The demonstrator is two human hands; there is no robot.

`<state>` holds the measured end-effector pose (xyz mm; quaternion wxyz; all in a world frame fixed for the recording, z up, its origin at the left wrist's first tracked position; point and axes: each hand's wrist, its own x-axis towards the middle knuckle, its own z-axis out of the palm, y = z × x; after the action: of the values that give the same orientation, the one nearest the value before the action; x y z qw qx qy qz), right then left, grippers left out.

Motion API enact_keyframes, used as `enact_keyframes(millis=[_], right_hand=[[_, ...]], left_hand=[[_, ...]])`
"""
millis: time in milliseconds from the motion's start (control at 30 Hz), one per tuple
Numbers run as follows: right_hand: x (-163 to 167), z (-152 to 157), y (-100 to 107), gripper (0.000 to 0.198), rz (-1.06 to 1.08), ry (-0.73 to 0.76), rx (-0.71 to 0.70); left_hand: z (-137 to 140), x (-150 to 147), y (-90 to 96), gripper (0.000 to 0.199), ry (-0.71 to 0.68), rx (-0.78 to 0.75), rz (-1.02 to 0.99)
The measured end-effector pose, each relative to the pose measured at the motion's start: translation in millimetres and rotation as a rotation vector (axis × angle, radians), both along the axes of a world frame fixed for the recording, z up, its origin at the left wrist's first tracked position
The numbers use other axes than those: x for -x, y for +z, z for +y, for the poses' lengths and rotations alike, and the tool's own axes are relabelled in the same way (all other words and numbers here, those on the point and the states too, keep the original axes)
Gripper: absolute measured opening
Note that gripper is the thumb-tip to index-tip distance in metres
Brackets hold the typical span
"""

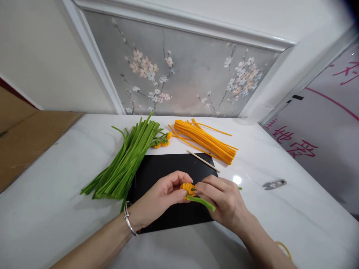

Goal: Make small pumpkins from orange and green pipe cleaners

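Both hands meet over the black mat (168, 168) on the white worktop (56, 194), and their fingers hide most of the small orange flower (187, 187); its petals cannot be counted. The left hand (159, 200) has its grip pinched on the flower, while the right hand (224, 200) has its grip closed on the green stem (200, 201). Behind lie one green bundle (126, 160), one orange bundle (206, 140), one wooden stick (203, 161), two finished flowers (162, 141), partly covered, and one snipper (275, 184).

Home craft corner; floral wallpaper panel (179, 74); white table (50, 194); pipe-cleaner bundles (126, 160).
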<state>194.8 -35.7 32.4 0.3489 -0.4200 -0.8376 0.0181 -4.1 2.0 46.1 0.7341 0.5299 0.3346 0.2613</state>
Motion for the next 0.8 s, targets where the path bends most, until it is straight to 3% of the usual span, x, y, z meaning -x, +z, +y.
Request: enact_keyframes(millis=[433, 800], right_hand=[[-0.7, 0.1, -1.6, 0.021, -0.024, 0.049, 0.102], [2.5, -0.8, 0.9, 0.019, -0.014, 0.03, 0.058]], left_hand=[[-1.7, -0.2, -8.7, 0.008, 0.056, 0.149, -0.138], [-1.7, 1.2, -4.2, 0.015, 0.07, 0.062, -0.069]])
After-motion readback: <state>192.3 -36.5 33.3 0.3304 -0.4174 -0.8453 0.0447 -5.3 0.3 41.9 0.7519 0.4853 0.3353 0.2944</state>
